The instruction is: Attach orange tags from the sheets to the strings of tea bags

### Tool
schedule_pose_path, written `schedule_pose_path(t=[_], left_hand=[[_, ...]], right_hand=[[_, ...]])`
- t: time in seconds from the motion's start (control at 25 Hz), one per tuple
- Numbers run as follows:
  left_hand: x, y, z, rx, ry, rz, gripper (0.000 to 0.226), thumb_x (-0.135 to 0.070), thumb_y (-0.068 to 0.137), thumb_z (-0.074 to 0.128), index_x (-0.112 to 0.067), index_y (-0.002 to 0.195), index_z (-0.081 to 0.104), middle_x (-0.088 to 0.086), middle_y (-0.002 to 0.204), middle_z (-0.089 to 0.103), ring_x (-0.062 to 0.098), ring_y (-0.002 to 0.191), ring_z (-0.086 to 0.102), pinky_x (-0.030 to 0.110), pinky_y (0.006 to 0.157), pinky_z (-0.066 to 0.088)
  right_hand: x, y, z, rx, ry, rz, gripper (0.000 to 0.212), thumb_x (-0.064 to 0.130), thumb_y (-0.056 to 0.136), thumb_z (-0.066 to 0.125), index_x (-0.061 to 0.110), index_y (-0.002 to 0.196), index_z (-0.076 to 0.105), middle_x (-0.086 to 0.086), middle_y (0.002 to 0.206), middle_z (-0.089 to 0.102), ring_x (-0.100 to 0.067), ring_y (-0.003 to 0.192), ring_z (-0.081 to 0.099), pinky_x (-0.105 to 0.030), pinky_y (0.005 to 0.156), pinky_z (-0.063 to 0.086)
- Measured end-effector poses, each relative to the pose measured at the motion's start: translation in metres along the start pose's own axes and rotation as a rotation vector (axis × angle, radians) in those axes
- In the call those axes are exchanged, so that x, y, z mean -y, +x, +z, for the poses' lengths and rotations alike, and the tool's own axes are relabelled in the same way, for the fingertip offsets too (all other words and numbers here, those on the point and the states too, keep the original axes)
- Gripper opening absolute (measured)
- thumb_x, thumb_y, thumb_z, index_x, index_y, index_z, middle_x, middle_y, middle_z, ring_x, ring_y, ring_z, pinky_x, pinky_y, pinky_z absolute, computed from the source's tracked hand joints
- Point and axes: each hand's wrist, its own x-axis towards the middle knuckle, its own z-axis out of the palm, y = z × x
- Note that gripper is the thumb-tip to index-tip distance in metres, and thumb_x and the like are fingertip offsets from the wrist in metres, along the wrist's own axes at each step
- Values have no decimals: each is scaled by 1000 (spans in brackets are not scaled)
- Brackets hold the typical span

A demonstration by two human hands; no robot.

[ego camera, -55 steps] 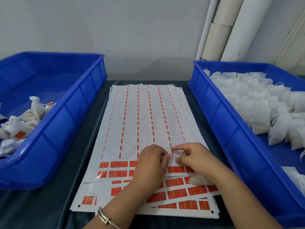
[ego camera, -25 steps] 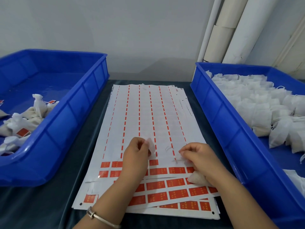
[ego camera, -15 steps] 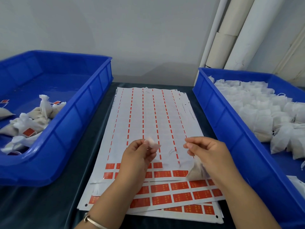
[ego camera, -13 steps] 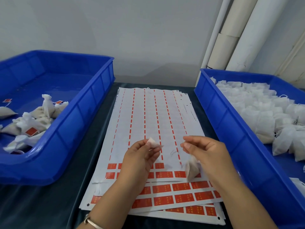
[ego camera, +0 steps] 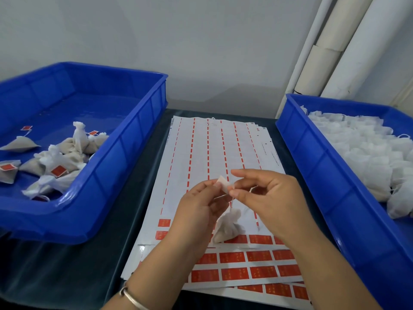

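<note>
head view: mid-attachment, above the sticker sheets (ego camera: 214,157). left hand (ego camera: 196,211) pinching a peeled tag (ego camera: 224,186), white backing up, long axis slanting down to the right; right hand (ego camera: 268,198) pinching its other end and the string (ego camera: 232,201), tea bag (ego camera: 228,227) dangling below. next, probably: folding the tag shut over the string, edges aligned.

Small hand-assembly packing workstation. Two blue plastic bins (ego camera: 125,157) are sitting on a dark surface (ego camera: 55,276), bulk tea bags (ego camera: 366,153) are filling one, label sheets (ego camera: 223,148) are lying stacked between, and cardboard tubes (ego camera: 330,41) are leaning against a bare wall.
</note>
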Motion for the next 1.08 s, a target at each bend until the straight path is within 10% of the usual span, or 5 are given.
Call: schedule_pose_path(t=[0.32,0.6,1.08], left_hand=[[3,0,5,85,-5,-10,24,-20,97,46,-10,105,66,3,98,73,17,92,70,24,79,51],[2,-1,8,106,-99,-78,26,-17,98,43,-4,112,60,10,100,72,24,93,69,38,100,42],[-3,-5,8,233,-118,-135,29,-13,96,38,-2,99,65,12,101,71,28,94,69,28,76,57]], right_hand=[[-7,7,0,-45,63,18,37,27,79,71,58,90,55,39,79,64,10,88,62,-5,72,48],[-15,12,-2,-92,129,53,43,14,81,71,54,90,59,22,82,72,0,86,67,-15,76,48],[-15,13,-3,-117,262,191,33,11,80,71,43,86,65,14,76,73,1,80,68,-14,76,48]])
